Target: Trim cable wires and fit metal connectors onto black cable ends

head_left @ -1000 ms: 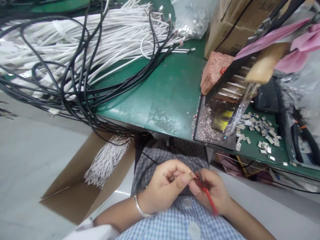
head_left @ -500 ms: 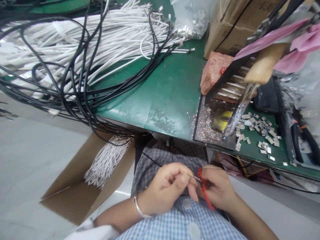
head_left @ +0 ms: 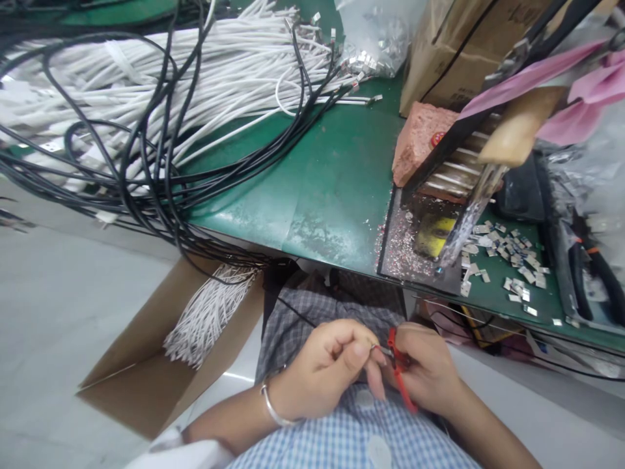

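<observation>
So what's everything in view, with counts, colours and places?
Bench: 1, green, centre
White cables: many, white, bench's left
Black cables: several, black, over white cables
Bag: 1, clear, bench's back
Brick: 1, reddish, bench's right
Box: at least 1, brown, behind the brick
Wooden handle: 1, tan, upper right
Strips: some, pink, upper right
Plate: 1, dark, below the brick
Metal pieces: dozens, silvery, beside the plate
Pliers: 1, black, far right
Carton: 1, brown, lower left
Thin cables: many, white, inside the carton
Tool: 1, red, lower centre
Small piece: 1, colour unclear, tool's tip
Top: 1, blue checked, bottom
Bracelet: 1, silvery, lower centre
Left hand: 1, bare, on the small piece
Right hand: 1, bare, on the tool
</observation>
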A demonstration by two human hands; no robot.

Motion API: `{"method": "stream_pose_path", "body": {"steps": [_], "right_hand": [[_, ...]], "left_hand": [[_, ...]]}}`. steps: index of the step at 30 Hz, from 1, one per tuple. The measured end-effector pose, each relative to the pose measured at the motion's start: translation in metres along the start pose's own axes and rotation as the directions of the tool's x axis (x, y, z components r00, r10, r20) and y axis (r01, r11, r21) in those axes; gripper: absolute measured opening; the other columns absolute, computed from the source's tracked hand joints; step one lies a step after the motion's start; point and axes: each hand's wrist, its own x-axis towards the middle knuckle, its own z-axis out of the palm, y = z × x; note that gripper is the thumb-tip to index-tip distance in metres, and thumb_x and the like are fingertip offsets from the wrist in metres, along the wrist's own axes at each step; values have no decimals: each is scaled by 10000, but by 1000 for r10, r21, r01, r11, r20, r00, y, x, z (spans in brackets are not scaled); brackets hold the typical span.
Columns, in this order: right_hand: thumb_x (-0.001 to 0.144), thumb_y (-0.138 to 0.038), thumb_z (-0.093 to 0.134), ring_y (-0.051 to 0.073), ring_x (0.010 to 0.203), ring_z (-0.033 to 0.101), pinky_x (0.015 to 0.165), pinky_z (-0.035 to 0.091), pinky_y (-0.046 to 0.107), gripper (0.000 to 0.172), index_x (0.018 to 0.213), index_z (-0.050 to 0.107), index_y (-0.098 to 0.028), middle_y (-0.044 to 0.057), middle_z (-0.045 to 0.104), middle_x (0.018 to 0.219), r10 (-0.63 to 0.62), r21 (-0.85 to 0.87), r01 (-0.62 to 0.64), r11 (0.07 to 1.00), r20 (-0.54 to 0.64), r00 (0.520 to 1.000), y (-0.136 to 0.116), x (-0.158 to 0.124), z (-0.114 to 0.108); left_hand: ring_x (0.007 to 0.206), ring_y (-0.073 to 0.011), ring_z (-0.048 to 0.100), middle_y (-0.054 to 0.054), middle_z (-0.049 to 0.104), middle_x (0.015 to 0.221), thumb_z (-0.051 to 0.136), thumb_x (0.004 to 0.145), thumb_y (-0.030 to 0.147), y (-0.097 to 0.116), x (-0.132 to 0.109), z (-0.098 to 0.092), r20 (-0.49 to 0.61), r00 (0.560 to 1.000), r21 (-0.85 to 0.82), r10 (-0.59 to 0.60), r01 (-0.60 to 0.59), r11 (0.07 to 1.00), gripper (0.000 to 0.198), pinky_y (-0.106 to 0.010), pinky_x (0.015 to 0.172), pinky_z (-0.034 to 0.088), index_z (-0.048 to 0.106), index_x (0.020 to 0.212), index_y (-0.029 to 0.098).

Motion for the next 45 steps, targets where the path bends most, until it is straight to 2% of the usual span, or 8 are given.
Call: {"method": "stream_pose_path", "body": {"steps": [6,13,17,19,23,25,35,45], "right_hand": [[837,-150,615,82,471,298,468,241,225,362,611,340,-223,-85,316,522,24,21,-24,999,-22,999,1,-2,2],[897,-243,559,66,414,328,409,278,187,329,629,371,-222,-90,345,487,141,125,-137,983,-24,990,-10,-4,14],[924,-261,512,72,395,339,380,283,185,294,667,373,-229,-83,379,492,193,163,-184,969,-36,981,-15,-3,13],[880,-250,558,78,408,351,397,289,196,288,659,375,-230,-79,394,499,172,164,-165,973,-29,985,-12,-1,9],[767,-147,618,92,458,361,461,288,221,276,653,381,-232,-77,390,522,107,112,-104,988,-24,994,-3,1,1],[745,-111,617,97,477,348,480,274,229,275,666,383,-234,-79,374,539,83,75,-81,994,-26,996,1,1,-1],[747,-70,562,105,476,336,485,260,245,283,649,357,-239,-75,361,523,-26,-21,26,999,-4,1000,2,5,-3],[739,-67,548,105,464,330,472,261,237,299,642,328,-245,-79,351,515,-22,-33,23,999,17,1000,3,5,-4]], "left_hand": [[506,-113,604,-36,690,568,602,917,515,-1,-1,0,-6,1000,-5,-15,15,1000,380,-196,506,411,600,861,139],[591,-108,630,-26,693,637,616,946,384,0,4,2,-3,989,-17,149,-149,989,249,-220,633,494,614,893,141],[571,-101,602,-17,673,612,617,949,361,0,3,1,-10,982,-34,188,-188,982,227,-198,591,468,613,888,142],[490,-77,534,-12,670,586,592,959,393,-2,2,0,-3,989,-63,146,-146,987,260,-178,539,428,593,879,146],[349,-26,289,-12,676,571,541,978,430,-3,1,0,59,995,-101,80,-74,992,306,-141,382,234,565,864,147],[340,-29,253,-10,671,562,516,988,434,-3,2,1,89,993,-115,74,-64,991,313,-142,356,183,559,859,151],[320,-31,228,8,639,509,495,992,458,-5,2,-2,88,995,-52,52,-47,998,330,-141,336,162,567,901,150],[341,-45,325,4,629,501,530,962,503,-3,1,0,43,999,-3,26,-26,1000,375,-165,410,274,571,874,141]]}}
